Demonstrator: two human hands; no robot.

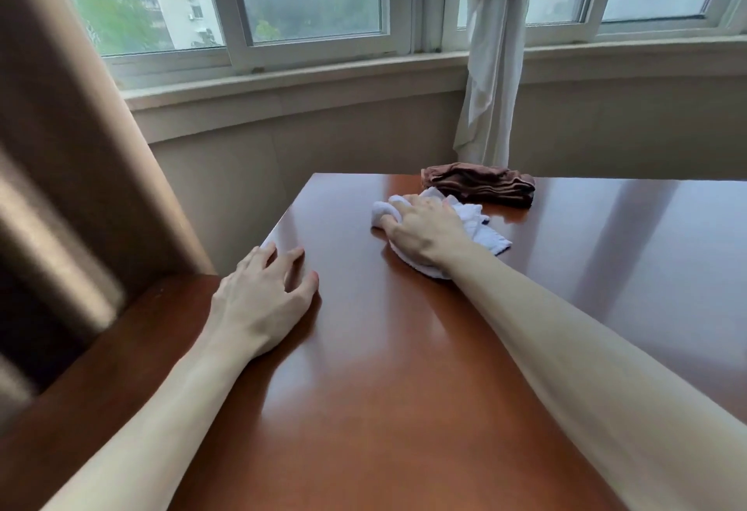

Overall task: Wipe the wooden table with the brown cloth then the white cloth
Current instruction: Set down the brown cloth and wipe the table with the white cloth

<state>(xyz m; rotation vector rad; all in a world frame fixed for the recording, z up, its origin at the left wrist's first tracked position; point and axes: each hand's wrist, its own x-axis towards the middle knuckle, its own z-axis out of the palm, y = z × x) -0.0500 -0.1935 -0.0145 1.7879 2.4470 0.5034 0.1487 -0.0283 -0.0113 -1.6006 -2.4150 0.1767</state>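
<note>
The glossy wooden table [404,369] fills the lower part of the view. My right hand [424,233] lies on top of the crumpled white cloth [481,227] near the table's far edge, fingers curled over the cloth and pressing it to the wood. The brown cloth [481,183] lies bunched up just behind it, at the far edge, untouched. My left hand [262,300] rests on the table near its left edge, fingers spread and lightly bent, holding nothing.
A brown curtain [81,187] hangs at the left beside the table's corner. A knotted white curtain [493,65] hangs behind the brown cloth, in front of the curved window sill [303,82]. A lower wooden ledge [121,349] adjoins the table's left side.
</note>
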